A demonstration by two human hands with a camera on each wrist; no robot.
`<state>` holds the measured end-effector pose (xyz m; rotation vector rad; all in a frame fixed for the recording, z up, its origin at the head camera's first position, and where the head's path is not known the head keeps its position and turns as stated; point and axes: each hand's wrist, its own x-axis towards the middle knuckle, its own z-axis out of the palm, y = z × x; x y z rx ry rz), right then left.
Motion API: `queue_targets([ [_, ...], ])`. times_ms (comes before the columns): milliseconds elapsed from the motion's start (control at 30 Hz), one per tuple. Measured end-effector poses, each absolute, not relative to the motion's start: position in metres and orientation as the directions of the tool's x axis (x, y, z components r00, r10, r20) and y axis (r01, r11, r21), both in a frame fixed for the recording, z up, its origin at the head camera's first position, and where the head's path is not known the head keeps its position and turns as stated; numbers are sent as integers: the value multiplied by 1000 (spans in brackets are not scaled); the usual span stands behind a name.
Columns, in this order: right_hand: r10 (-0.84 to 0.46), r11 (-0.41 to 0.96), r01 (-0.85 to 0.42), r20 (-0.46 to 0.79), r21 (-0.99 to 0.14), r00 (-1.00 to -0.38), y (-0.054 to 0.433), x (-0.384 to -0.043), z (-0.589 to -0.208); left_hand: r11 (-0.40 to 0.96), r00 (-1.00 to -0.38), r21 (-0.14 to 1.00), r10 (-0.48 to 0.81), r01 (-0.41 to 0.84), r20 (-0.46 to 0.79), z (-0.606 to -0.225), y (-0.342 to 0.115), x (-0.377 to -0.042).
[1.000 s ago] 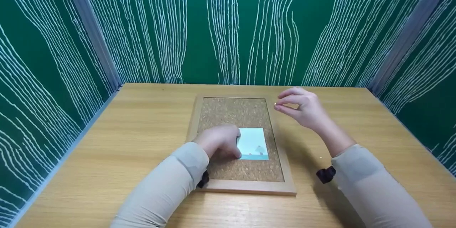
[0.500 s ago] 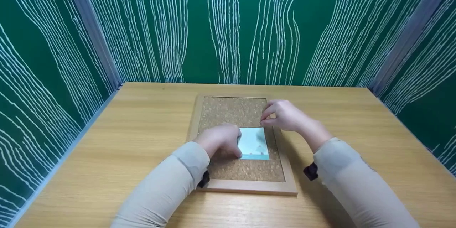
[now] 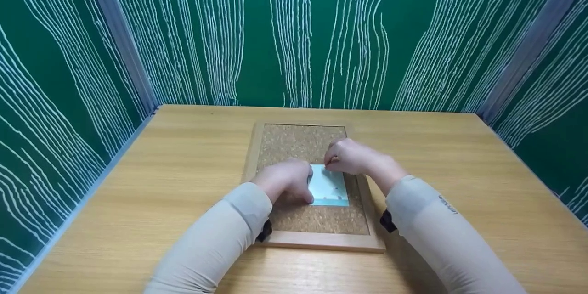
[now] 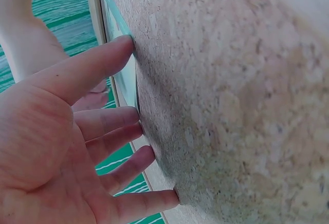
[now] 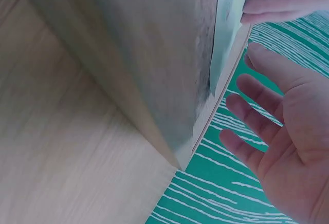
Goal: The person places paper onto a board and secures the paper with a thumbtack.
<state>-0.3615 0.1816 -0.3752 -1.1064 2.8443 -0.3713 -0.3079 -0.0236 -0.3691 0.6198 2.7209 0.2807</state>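
Observation:
A pale blue-green picture card (image 3: 328,188) lies on a wood-framed cork board (image 3: 317,240). My left hand (image 3: 285,177) rests at the card's left edge; in the left wrist view its thumb (image 4: 121,49) and fairly straight fingers (image 4: 128,116) press card and cork. Over the card's upper part, my right hand (image 3: 351,156) has thumb and forefinger brought together. A tiny bright thing, probably a thumbtack, showed at those fingertips earlier; the fingers hide it now. In the right wrist view, the other fingers of the right hand (image 5: 288,121) spread loosely beside the card (image 5: 226,44).
The board lies on a light wooden table (image 3: 183,161), its raised frame standing a little above the tabletop. Green walls (image 3: 340,32) with white wavy lines enclose the back and sides. A dark wrist camera (image 3: 388,221) hangs under the right cuff.
My right hand has come left and toward me, from beyond the board's right edge to over the card's upper part. The left hand keeps its place on the card.

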Motion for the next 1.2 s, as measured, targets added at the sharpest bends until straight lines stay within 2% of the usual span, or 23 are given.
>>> queue_targets([
  [167,-700,698,-685,5,-210,-714,174,-360,-375,882,-845,272,455,385,-282,-368,-24,-308],
  [467,-646,760,-632,-72,-149,-760,163,-362,-376,891,-850,274,437,362,-294,-368,-24,-307],
  [1200,-630,773,-614,-76,-161,-773,159,-364,-373,883,-842,239,461,404,-280,-369,-24,-310],
])
